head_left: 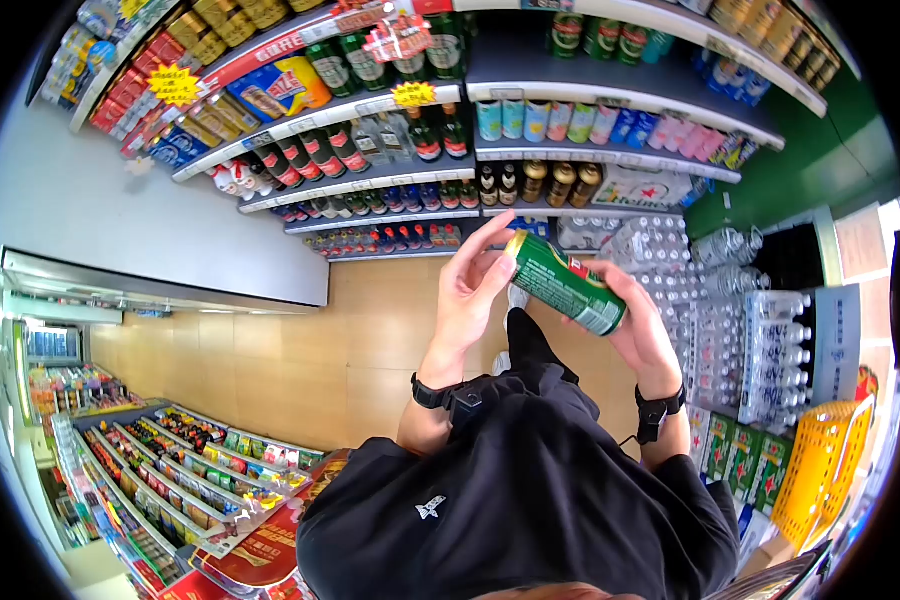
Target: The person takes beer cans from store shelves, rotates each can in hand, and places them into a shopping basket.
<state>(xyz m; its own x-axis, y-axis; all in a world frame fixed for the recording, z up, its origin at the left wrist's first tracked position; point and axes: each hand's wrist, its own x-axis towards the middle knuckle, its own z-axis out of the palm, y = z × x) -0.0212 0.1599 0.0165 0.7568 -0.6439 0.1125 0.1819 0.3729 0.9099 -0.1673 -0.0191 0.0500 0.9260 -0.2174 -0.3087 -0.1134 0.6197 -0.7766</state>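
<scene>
A tall green can (565, 283) with printed text on its side lies tilted between my hands, in front of the shelves. My right hand (638, 322) is closed around its lower end at the right. At the gold-rimmed end, the thumb and fingers of my left hand (473, 282) grip the can from the left. Black straps with small devices sit on both wrists. Part of the can's label is covered by my right fingers.
Shelves of bottles and cans (370, 180) stand ahead. At right are packs of bottled water (770, 345), green cartons (740, 455) and a yellow basket (820, 470). Snack shelves (195, 470) stand at lower left, a white wall panel (210, 210) at left, and tan floor (380, 330) below.
</scene>
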